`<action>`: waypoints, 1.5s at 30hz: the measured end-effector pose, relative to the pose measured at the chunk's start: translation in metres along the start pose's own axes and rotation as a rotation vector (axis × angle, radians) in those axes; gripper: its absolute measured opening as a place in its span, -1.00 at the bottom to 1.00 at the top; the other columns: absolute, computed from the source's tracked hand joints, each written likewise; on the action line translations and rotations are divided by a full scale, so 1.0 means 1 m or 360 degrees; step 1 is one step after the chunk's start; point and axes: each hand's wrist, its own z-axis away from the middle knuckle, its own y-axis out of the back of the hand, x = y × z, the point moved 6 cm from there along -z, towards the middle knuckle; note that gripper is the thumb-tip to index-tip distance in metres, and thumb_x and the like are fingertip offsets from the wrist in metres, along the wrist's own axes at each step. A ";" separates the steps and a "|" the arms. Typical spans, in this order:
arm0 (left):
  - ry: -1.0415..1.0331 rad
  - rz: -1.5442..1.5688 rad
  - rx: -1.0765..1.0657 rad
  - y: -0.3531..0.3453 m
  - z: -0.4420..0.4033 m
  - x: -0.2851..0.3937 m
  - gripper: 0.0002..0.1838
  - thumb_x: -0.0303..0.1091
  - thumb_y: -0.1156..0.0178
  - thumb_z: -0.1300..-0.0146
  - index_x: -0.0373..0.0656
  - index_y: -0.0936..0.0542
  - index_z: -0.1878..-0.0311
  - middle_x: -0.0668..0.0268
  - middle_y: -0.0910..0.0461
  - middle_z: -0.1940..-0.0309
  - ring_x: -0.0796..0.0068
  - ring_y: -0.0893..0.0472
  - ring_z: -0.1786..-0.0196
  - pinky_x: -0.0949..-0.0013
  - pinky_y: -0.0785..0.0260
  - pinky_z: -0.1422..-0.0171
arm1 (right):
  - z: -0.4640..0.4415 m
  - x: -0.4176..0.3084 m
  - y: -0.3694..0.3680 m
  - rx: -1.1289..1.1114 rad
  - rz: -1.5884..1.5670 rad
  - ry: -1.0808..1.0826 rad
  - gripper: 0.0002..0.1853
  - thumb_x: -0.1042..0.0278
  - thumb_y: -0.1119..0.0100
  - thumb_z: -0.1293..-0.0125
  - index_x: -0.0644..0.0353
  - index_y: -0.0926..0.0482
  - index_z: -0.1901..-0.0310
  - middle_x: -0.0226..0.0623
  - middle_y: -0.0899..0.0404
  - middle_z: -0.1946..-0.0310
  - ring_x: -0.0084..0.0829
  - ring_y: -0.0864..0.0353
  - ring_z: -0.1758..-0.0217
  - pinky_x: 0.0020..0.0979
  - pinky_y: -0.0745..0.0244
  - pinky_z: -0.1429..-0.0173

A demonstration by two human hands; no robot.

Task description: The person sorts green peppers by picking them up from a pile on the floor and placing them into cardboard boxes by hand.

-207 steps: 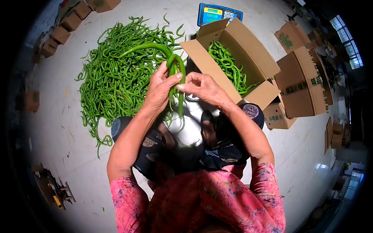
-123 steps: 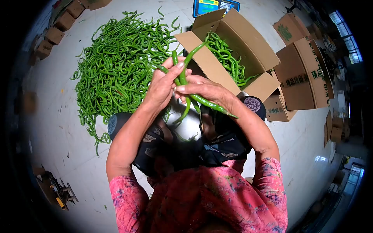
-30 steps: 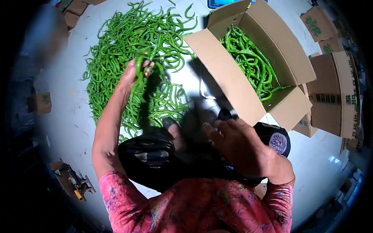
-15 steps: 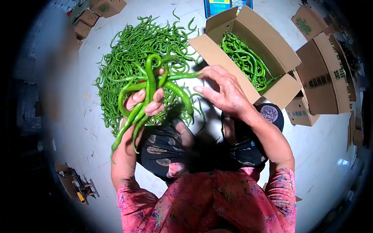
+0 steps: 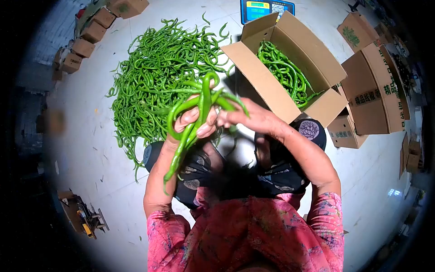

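A bunch of long green chili peppers (image 5: 205, 106) is gripped in my left hand (image 5: 190, 120), with curled ends above the fingers and thin tips hanging below. My right hand (image 5: 258, 119) meets the bunch from the right, its fingers closed around part of a pepper; blur and overlap partly hide the fingertips. Beyond the hands, a large heap of green chili peppers (image 5: 154, 77) lies on the floor. To the right, an open cardboard box (image 5: 260, 79) holds more green chili peppers (image 5: 287, 75).
Behind the open box stands a scale with a lit display (image 5: 267, 10). More cardboard boxes (image 5: 369, 97) are at the right, and small cartons (image 5: 94, 31) line the far left. A small rack-like object (image 5: 90, 220) sits at lower left. My knees flank the space below my hands.
My left hand has shifted right and slightly down with the peppers. My right hand has gone from the far tip of a pepper, down and left, to the bunch near my left fingers.
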 end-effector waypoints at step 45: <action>-0.0314 -0.0600 0.0761 0.006 -0.010 -0.009 -0.68 -0.37 -0.25 -0.27 -0.19 -0.47 -0.06 0.39 -0.58 0.23 0.68 -0.47 0.38 0.65 -0.25 0.39 | -0.003 -0.008 0.031 0.0401 -0.0618 0.0182 -0.56 0.22 -0.34 -0.22 0.20 -0.51 -0.09 -0.61 -0.47 0.36 -0.80 -0.21 0.50 -0.71 -0.08 0.47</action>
